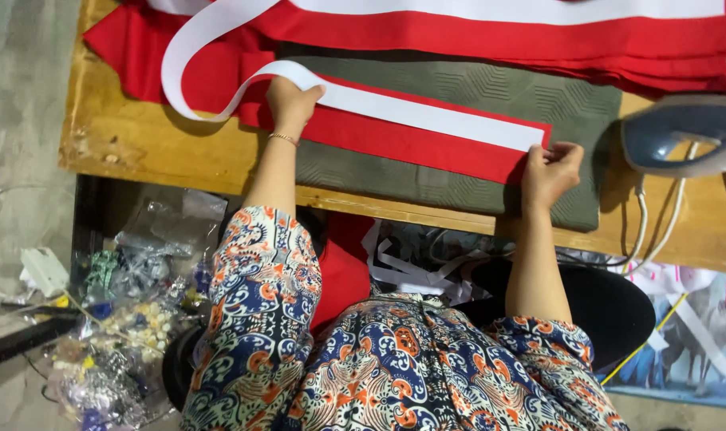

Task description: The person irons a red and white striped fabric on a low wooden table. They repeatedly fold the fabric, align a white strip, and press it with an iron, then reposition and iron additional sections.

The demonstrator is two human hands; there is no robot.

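White strip (pixel 427 112) laid along a folded red cloth panel (pixel 403 144), both resting on a grey-green textured pad (pixel 459 84) at the middle of the wooden tabletop (pixel 140 148). The left hand (pixel 290 102) presses flat on the strip near its left bend, fingers extended, clasping nothing. The right hand (pixel 550 172) sits at the right end of the panel, its grip pinched shut on the corner of the red cloth where the strip ends. Left of the left hand the strip loops away toward the far side, over more red cloth. A stack of red cloth with a white band (pixel 538 24) lies along the far edge; its upper part is cut off by the frame. An iron (pixel 682 136) stands at the right, partly cut off, with pale cords (pixel 646 231) hanging over the near edge of the tabletop. Below the tabletop: a concrete floor at left, clear bags of small mixed items (pixel 132 319) that are hard to make out, and loose white strips and red cloth partly hidden behind the patterned sleeves (pixel 259 303).
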